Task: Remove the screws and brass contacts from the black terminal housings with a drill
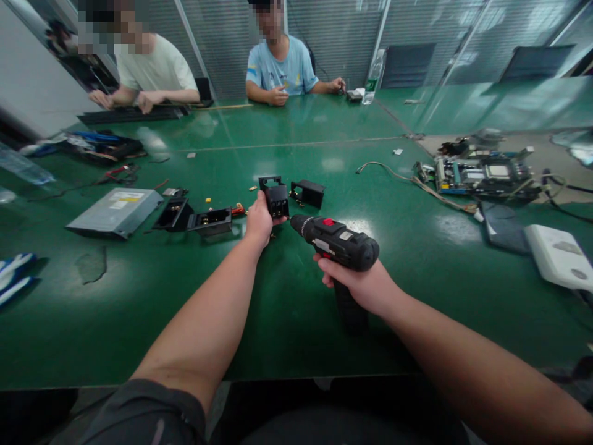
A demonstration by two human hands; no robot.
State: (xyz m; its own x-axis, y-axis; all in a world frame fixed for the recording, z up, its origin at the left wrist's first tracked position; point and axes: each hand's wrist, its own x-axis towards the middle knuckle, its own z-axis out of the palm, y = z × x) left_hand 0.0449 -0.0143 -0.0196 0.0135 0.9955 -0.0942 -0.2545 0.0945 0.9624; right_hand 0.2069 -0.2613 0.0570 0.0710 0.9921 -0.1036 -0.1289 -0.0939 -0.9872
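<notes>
My left hand (260, 220) is closed round a small black plastic housing (277, 199) and holds it up on its side above the table. In my right hand (356, 281) is a black cordless drill (340, 241) with red switches, its chuck pointing left at the housing. The bit's tip is close to the housing; whether they touch I cannot tell. Just behind lies another black plastic piece (309, 193). Two open black boxes (210, 222) with brass-coloured parts inside sit left of my left hand. Small brass bits (252, 188) are scattered near them.
On the left rest a silver optical drive (118, 210) and tangled electronics (102, 147). At right are a circuit board (486, 173) with cables, a black flat part (504, 227) and a white power strip (558, 253). Two people sit across the green table (296, 334), near a bottle (372, 80).
</notes>
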